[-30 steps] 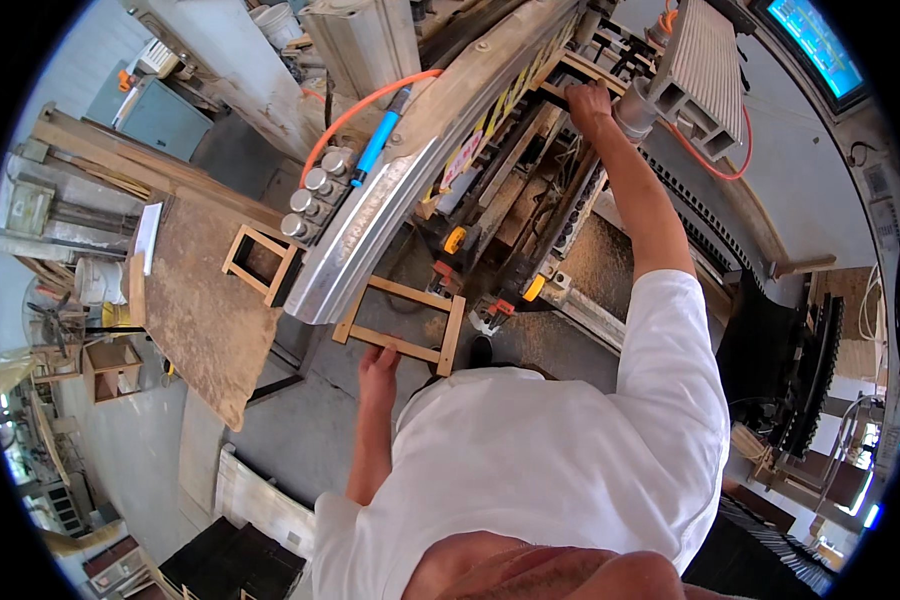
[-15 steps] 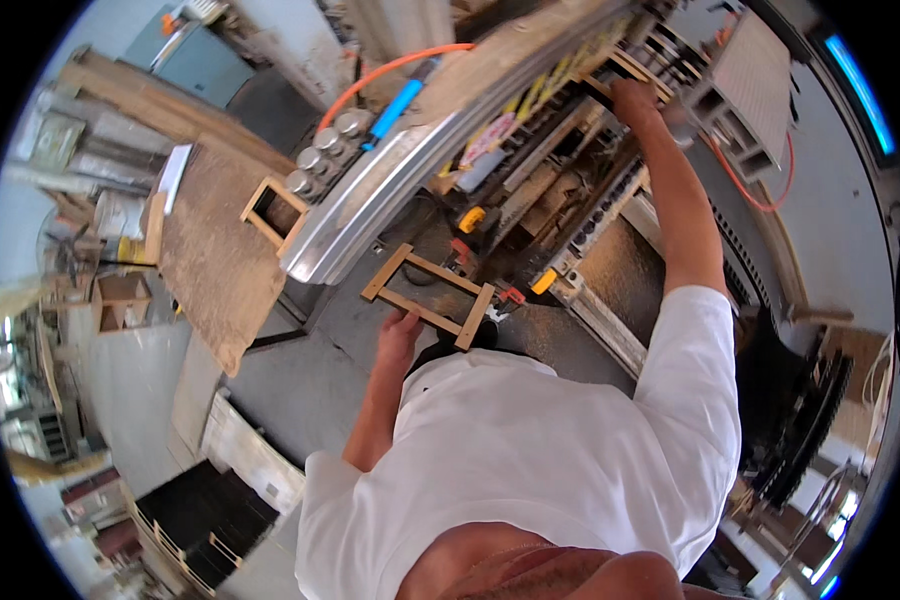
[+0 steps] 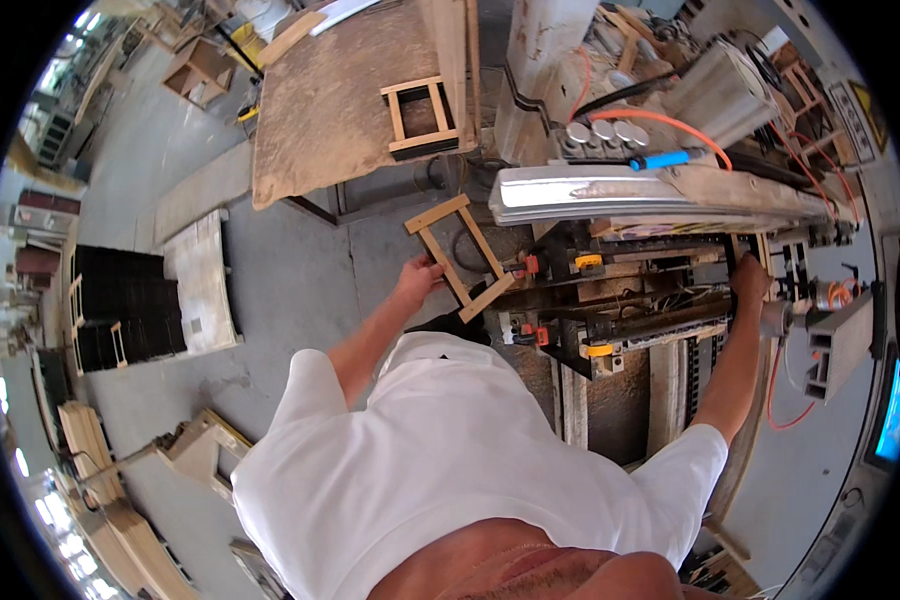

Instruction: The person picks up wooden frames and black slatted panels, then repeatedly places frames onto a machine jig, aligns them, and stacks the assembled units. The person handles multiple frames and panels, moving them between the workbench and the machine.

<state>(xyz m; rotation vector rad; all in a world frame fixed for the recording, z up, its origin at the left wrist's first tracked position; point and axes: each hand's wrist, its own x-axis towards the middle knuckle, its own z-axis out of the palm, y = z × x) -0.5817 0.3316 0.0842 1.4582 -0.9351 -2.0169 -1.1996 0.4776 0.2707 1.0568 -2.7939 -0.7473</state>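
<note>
My left hand (image 3: 417, 279) grips the near side of a small rectangular wooden frame (image 3: 460, 256), held tilted in the air beside the clamping machine (image 3: 630, 290). My right hand (image 3: 750, 278) reaches far out and rests on a part at the machine's right end, close to a grey metal block (image 3: 840, 335); whether it grips anything is not clear. A second wooden frame (image 3: 420, 115) of the same kind lies on the brown workbench (image 3: 330, 100) beyond.
A long metal beam (image 3: 650, 190) with a blue handle and orange hose crosses over the machine. Black stacked trays (image 3: 120, 300) and a pale board (image 3: 202, 280) stand on the concrete floor at left. Wooden pieces lie at lower left.
The view has swung round, so the machine now sits to the right. My left hand has lifted the wooden frame away from the machine toward the left. My right hand stays on the machine's far end.
</note>
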